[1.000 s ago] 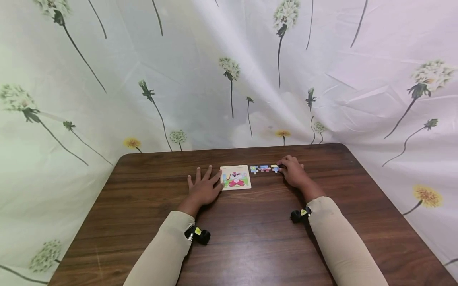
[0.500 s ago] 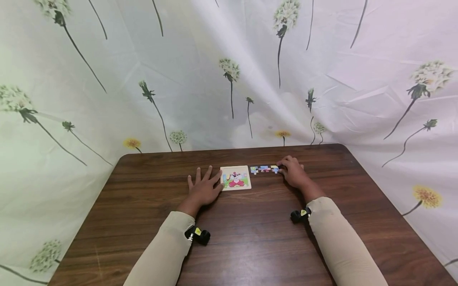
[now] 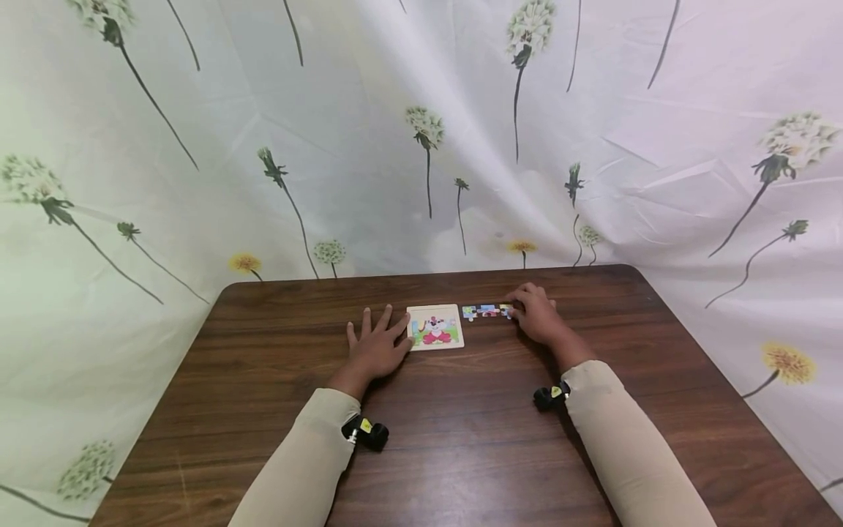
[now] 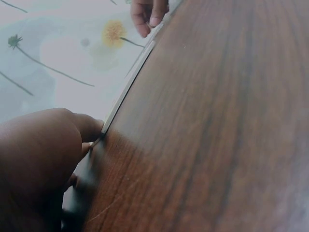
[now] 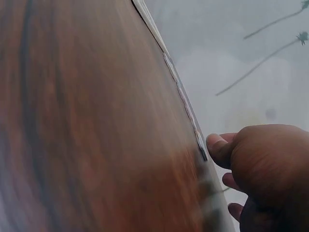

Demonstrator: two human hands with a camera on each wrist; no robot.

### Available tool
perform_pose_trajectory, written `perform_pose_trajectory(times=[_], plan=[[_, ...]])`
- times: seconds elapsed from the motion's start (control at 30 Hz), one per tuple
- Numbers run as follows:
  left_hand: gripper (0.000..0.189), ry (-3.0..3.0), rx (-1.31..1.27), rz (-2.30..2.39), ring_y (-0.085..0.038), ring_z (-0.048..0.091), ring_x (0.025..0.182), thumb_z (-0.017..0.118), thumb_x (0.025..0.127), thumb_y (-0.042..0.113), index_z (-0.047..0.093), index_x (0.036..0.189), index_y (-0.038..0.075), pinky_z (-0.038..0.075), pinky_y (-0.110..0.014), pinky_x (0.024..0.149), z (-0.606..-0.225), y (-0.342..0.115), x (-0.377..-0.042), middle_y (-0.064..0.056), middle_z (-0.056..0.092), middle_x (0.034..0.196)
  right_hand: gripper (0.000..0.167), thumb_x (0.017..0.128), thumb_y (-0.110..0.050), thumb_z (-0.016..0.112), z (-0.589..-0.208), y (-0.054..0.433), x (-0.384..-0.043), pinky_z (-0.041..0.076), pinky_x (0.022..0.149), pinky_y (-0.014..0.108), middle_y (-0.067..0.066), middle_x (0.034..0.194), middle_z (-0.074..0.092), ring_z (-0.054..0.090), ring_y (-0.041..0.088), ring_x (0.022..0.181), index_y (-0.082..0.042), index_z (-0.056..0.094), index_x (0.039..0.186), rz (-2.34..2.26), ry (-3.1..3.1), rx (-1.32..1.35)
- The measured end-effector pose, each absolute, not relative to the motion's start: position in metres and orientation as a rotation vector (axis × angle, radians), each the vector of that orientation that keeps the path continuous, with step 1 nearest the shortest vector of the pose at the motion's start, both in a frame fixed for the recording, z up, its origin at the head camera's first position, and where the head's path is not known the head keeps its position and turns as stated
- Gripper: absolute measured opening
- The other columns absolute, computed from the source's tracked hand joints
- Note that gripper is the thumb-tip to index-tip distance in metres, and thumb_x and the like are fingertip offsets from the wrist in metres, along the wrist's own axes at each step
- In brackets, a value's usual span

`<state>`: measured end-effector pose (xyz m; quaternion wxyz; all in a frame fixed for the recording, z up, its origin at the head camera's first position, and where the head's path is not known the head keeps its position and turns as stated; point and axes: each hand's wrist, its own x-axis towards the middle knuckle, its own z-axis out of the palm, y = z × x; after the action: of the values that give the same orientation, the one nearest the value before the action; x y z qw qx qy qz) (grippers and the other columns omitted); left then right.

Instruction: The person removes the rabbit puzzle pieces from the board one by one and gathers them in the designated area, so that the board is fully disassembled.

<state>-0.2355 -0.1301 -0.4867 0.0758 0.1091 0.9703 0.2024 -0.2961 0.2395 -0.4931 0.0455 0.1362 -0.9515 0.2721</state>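
My left hand (image 3: pixel 377 353) lies with fingers spread on the table, its thumb and index fingertip touching the left edge of a square puzzle board (image 3: pixel 435 327). The board has a pale frame and a cartoon animal in red. To its right, several colourful puzzle pieces (image 3: pixel 487 311) lie in a row on a dark strip. My right hand (image 3: pixel 536 316) is at the far end of this row, thumb and fingers curled about the last puzzle piece (image 3: pixel 505 309) and partly hiding it. In the right wrist view, the thumb (image 5: pixel 216 144) is beside the strip's end.
The brown wooden table (image 3: pixel 454 454) extends toward me and to both sides. Just behind its far edge hangs a white cloth (image 3: pixel 369 183) printed with dandelions. Each wrist carries a small black camera (image 3: pixel 374 435).
My right hand has shifted slightly left and away from me, covering more of the last puzzle piece. The left hand and the puzzle board have stayed in place.
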Motion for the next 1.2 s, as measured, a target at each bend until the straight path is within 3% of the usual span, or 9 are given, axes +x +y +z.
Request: perform_pose_trajectory(times=[0.3,0.77,1.0,1.2], plan=[[0.064,2.904,0.315,0.621,-0.050,-0.010,0.170,0.044,0.116,0.053,0.031,0.175,0.031,-0.008,-0.081,0.129,-0.489,-0.130,-0.238,-0.010,0.008,0.187,0.026,0.108,-0.011,0.069,-0.487,0.212,-0.298,0.033,0.107,0.069,0.019,0.143,0.059,0.048,0.043,0.138,-0.007,0.075,0.133,0.881,-2.890,0.492],[0.065,2.904,0.318,0.620,-0.051,-0.010,0.170,0.044,0.116,0.052,0.029,0.175,0.031,-0.010,-0.081,0.128,-0.489,-0.129,-0.240,-0.011,0.007,0.187,0.024,0.106,-0.003,0.069,-0.484,0.163,-0.292,0.038,0.099,0.057,0.017,0.137,0.062,0.056,0.039,0.131,-0.007,0.076,0.129,0.920,-2.794,0.697],[0.065,2.902,0.315,0.605,-0.050,-0.011,0.171,0.043,0.116,0.054,0.027,0.175,0.033,-0.010,-0.081,0.128,-0.490,-0.130,-0.241,-0.009,0.006,0.187,0.025,0.108,-0.013,0.070,-0.486,0.145,-0.293,0.036,0.097,0.051,0.012,0.135,0.064,0.067,0.026,0.104,-0.007,0.075,0.132,0.945,-2.808,0.719],[0.065,2.898,0.311,0.590,-0.050,-0.010,0.171,0.042,0.116,0.054,0.028,0.175,0.033,-0.010,-0.081,0.128,-0.492,-0.130,-0.241,-0.009,0.006,0.187,0.029,0.107,-0.017,0.073,-0.486,0.131,-0.292,0.040,0.100,0.052,0.011,0.134,0.063,0.058,0.017,0.087,-0.005,0.075,0.133,0.998,-2.808,0.777]])
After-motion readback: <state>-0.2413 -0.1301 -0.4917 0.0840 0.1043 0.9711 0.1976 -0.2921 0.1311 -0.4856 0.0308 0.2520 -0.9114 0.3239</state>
